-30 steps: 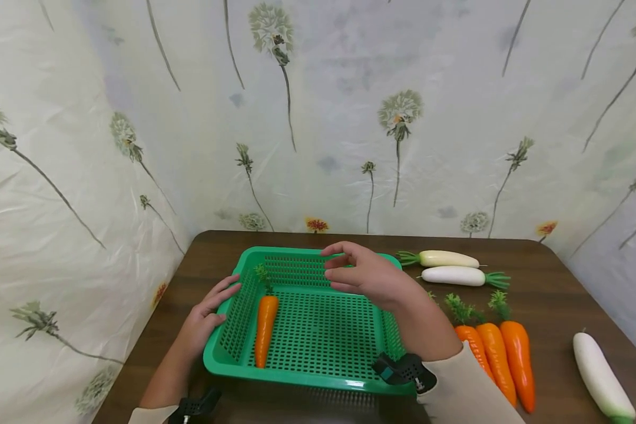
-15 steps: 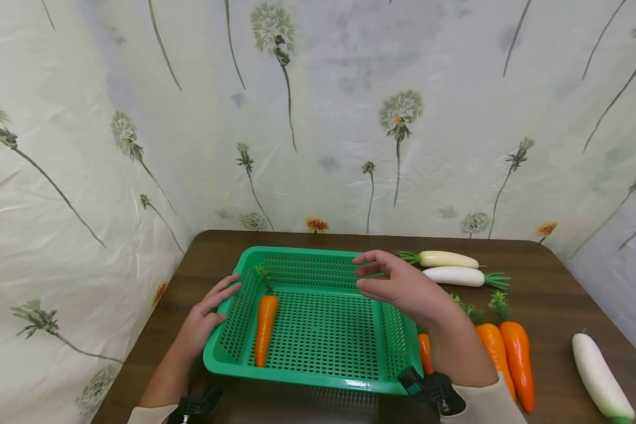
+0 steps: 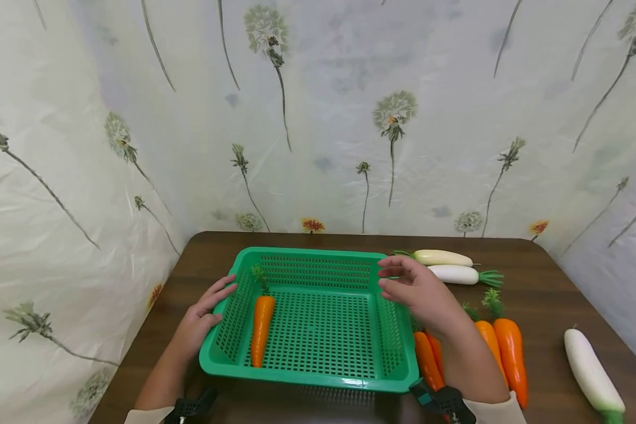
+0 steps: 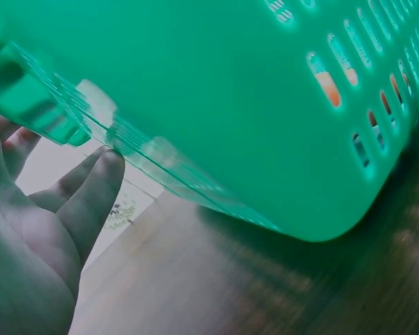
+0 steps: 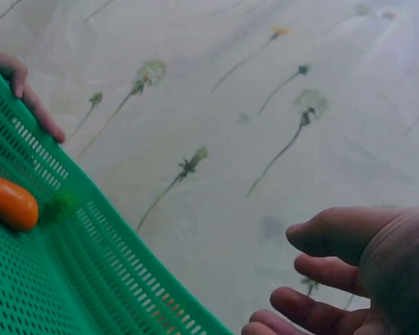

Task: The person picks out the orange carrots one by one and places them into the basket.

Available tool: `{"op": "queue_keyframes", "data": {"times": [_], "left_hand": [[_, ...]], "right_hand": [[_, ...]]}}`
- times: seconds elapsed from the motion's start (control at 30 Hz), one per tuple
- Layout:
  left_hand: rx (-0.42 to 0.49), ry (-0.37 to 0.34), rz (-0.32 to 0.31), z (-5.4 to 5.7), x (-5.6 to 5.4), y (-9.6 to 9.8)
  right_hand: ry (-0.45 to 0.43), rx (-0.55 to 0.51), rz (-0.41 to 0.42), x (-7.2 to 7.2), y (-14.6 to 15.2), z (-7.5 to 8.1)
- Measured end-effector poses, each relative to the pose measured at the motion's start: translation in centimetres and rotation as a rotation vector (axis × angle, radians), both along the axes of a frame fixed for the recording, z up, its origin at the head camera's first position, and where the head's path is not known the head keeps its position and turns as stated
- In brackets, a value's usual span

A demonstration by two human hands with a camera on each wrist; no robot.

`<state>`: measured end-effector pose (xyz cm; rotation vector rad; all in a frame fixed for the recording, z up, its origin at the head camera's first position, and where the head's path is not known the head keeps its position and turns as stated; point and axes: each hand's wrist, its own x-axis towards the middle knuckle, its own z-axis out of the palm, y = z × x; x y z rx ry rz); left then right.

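A green plastic basket (image 3: 318, 386) with slotted walls sits on the table. Inside it, toward the left, lies one orange carrot (image 3: 262, 330) with a leafy top. My left hand (image 3: 198, 324) touches the basket's left rim, its fingers fairly straight. In the left wrist view, the fingertips (image 4: 112, 160) of that hand meet the basket's outer side. My right hand (image 3: 418, 288) hovers at the basket's back right corner, fingers loosely bent and holding nothing. The right wrist view shows a gap between its thumb (image 5: 328, 234) and fingers.
Several carrots (image 3: 510, 353) lie right of the basket, partly hidden by my right forearm. Two white radishes (image 3: 442, 257) lie behind them, and another radish (image 3: 593, 371) is near the table's right edge. A flower-patterned sheet (image 3: 318, 118) hangs behind the brown table (image 3: 551, 294).
My right hand has moved right, from over the basket's middle to its right rim, staying empty. The left hand has stayed at the left rim. The view has shifted slightly.
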<state>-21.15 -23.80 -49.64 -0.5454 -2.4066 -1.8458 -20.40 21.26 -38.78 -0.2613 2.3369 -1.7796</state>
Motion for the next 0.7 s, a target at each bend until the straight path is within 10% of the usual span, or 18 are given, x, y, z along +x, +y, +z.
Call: {"op": "queue_keyframes", "data": {"times": [0.7], "left_hand": [[0.029, 0.024, -0.019, -0.1, 0.1, 0.1]], "right_hand": [[0.058, 0.365, -0.216, 0.3, 3.6, -2.4]]}}
